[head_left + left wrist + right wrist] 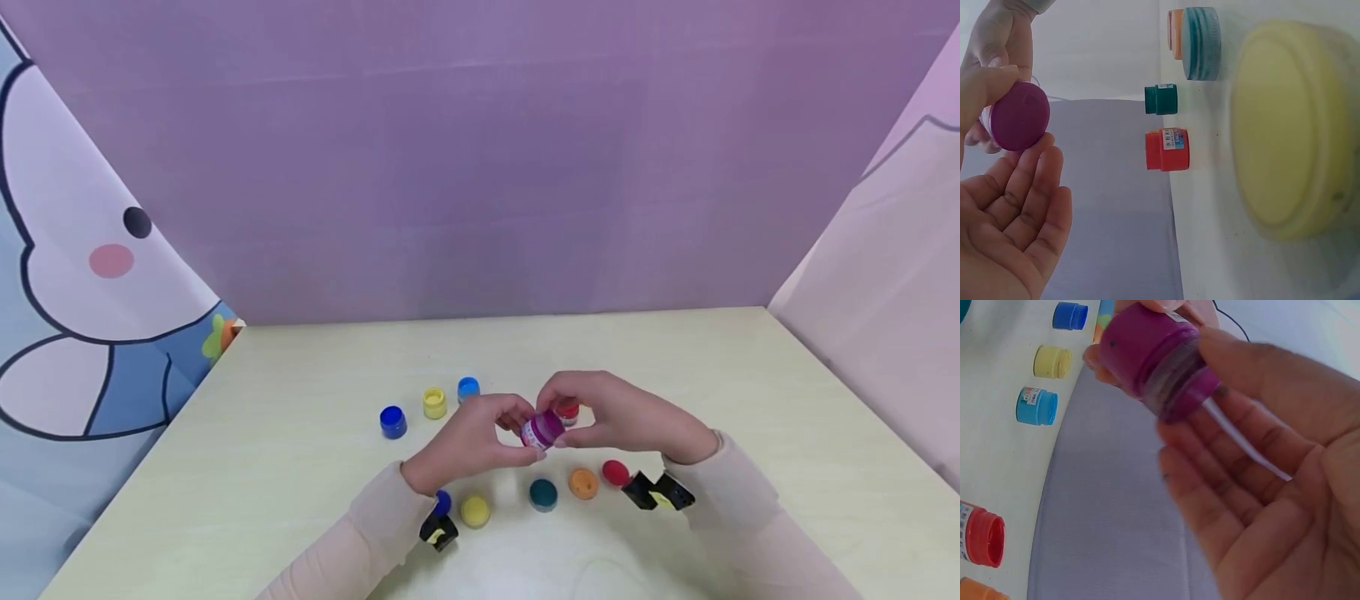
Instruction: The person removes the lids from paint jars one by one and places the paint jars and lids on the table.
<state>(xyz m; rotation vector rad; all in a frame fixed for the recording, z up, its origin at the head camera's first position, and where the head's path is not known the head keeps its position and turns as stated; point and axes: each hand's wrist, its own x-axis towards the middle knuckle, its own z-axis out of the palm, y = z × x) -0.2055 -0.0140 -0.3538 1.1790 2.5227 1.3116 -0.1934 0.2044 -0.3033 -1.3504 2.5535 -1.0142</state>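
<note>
Over the middle of the table, a small purple paint jar (543, 430) is held tilted between two hands. My left hand (476, 439) grips the labelled body between thumb and fingers; its round purple end (1020, 117) faces the left wrist camera. My right hand (626, 417) has thumb and fingers at the other end, around the neck. In the right wrist view, a cloudy see-through band circles the jar's neck, and a thin pale strip (1247, 440) hangs from there across the right palm. Just behind the right fingers stands a red jar (567, 414).
Behind the left hand stand open jars in dark blue (393, 422), yellow (434, 403) and light blue (468, 388). Lids lie in front: blue (442, 502), yellow (475, 511), teal (543, 494), orange (583, 483) and red (616, 473). A purple cloth wall (510, 183) rises behind the table.
</note>
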